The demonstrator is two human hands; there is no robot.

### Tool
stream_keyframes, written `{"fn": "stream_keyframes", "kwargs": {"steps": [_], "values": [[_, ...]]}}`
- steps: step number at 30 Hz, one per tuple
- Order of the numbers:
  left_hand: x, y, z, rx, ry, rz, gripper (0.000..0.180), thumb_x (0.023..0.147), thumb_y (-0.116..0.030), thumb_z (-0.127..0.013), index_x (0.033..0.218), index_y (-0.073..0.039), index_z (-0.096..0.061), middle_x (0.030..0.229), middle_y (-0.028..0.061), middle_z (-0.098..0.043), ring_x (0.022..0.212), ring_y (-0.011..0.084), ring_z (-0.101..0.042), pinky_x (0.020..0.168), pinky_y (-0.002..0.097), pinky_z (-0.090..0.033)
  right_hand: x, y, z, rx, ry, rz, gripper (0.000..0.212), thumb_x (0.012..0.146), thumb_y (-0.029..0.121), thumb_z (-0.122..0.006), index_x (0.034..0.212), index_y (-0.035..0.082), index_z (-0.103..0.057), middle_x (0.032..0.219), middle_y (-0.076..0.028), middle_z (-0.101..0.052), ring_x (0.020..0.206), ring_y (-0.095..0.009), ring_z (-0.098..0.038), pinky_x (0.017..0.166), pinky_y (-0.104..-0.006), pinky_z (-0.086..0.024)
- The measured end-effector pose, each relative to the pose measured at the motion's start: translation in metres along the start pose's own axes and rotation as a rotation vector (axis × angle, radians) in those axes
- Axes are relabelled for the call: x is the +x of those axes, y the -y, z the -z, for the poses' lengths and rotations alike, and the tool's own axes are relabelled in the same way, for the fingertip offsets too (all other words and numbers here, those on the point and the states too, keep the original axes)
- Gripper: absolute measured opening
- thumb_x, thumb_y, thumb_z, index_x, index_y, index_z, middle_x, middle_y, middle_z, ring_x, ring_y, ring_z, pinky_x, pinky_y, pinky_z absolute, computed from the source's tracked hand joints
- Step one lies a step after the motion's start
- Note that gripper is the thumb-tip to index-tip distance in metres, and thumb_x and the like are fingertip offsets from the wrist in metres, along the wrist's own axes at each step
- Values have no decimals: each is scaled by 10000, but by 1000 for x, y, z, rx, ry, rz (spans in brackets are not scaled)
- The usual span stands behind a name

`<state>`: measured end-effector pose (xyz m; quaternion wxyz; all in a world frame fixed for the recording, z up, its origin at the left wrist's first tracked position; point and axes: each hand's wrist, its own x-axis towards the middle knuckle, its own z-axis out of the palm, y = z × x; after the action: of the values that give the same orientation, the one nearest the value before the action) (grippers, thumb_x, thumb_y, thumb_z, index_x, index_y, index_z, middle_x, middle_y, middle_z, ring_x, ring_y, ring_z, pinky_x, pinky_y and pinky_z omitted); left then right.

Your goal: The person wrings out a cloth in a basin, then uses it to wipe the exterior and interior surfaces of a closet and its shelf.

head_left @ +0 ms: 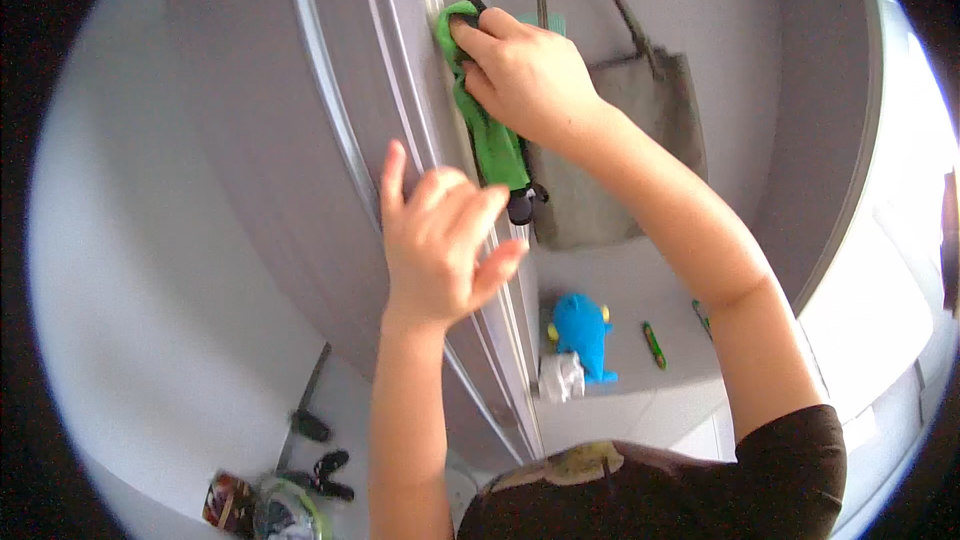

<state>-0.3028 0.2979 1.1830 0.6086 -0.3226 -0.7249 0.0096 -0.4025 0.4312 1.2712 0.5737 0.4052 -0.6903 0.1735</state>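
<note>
A folded green umbrella (497,150) with black ends hangs against a pale door frame, its black handle pointing down. My right hand (530,70) reaches up and is closed on its upper end, where the green cloth loops over; the fingertips are partly hidden there. Lower and to the left, my left hand (440,240) is held in the air with its fingers apart, holding nothing. It is slightly blurred and close to the umbrella's handle. Just right of the umbrella hangs a grey-green bag (600,200) on long straps, partly behind my right hand and forearm.
On a shelf (690,365) below the bag are a blue plush toy (580,325), a crumpled white packet (562,378) and a slim green tool (653,345). Metal door tracks (335,90) run along the left. Dark shoes (330,465) and a green-rimmed bin (285,510) stand on the floor.
</note>
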Motion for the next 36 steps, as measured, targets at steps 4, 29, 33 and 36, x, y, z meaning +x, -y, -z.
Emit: {"fn": "stream_keyframes", "kwargs": {"steps": [4,29,33,36], "values": [[-19,-9,-3,-65,1,67,448,904,-454,-463,875,-47,-649,714,58,-596,823,226,-579,1113,528,-148,-76,25,-25,116,-51,0,433,692,95,-657,1114,50,-568,878,-82,-522,758,-264,-603,624,-366,-521],[-125,-67,-50,244,81,165,498,931,-484,-378,852,-104,-689,718,7,-624,1079,248,-546,1134,511,-49,-405,146,-88,690,460,-780,556,727,-52,-552,1244,137,-470,1277,-236,-376,952,-477,-565,740,-476,-519],[-135,-74,-54,243,104,201,516,935,-513,-370,860,-116,-692,714,-12,-619,1067,225,-546,1127,550,-36,-399,124,-78,918,337,-861,508,776,-73,-547,1259,35,-437,1165,-212,-501,1022,-377,-553,865,-396,-462],[-137,-77,-52,262,105,212,516,934,-512,-368,858,-118,-692,715,-15,-617,1060,221,-547,1129,547,-32,-374,111,-68,983,170,-1106,485,826,-42,-559,1286,34,-427,1137,-155,-566,1065,-224,-553,873,-323,-442]]}}
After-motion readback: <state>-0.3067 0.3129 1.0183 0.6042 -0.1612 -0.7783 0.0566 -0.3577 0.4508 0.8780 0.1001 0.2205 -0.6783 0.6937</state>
